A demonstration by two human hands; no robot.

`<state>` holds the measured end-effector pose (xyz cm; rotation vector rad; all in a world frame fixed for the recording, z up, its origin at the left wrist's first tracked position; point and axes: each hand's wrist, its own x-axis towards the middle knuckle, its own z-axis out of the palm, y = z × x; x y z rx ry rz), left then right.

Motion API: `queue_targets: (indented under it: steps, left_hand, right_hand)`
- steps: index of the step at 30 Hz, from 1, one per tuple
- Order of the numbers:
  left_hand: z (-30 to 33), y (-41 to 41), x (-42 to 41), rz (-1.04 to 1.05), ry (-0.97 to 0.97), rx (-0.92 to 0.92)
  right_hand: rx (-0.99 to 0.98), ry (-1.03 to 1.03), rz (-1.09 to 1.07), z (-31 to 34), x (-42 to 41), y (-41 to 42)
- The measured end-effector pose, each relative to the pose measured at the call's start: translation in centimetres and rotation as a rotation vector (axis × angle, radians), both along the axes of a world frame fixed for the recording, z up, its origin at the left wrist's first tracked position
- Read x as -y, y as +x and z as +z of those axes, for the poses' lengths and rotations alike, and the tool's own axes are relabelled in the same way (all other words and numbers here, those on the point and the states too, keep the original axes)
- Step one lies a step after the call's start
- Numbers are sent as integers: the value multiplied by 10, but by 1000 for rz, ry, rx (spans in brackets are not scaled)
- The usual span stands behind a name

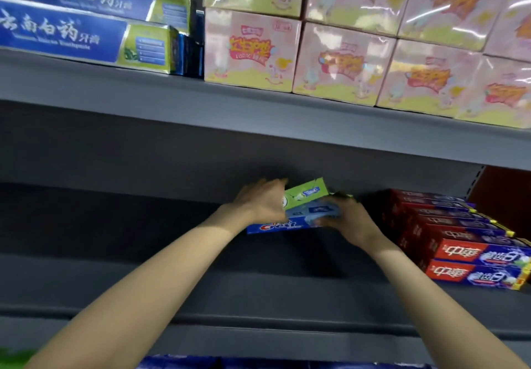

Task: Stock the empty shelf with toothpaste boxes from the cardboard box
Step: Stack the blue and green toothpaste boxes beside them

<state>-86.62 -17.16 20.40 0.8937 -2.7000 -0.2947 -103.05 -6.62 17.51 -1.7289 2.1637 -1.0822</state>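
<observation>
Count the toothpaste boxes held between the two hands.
3: a green toothpaste box on top, a pale blue box under it, and a blue Crest box lowest. Left hand and right hand may hide more.

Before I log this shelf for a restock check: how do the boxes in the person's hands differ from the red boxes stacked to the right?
The held boxes are blue and green, gripped by the left hand and right hand; the red boxes lie untouched. The held boxes are a small mixed bundle; the red boxes are a larger, uniform, neat stack. Both are long toothpaste cartons lying flat at the same grey shelf.
</observation>
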Motion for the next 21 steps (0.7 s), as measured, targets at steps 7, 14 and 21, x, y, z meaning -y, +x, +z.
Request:
queue_targets:
  steps: [7,14,21]
  left_hand:
    - [-11,-8,25,111,28,73]
    - [-20,-7,33,109,-60,105]
    - [-34,-17,22,31,-111,126]
  right_hand:
    - [-169,91,-115,-30,30,-56]
    - [-418,112,-400,-65,36,-60]
    - [-535,170,-371,-61,46,-58]
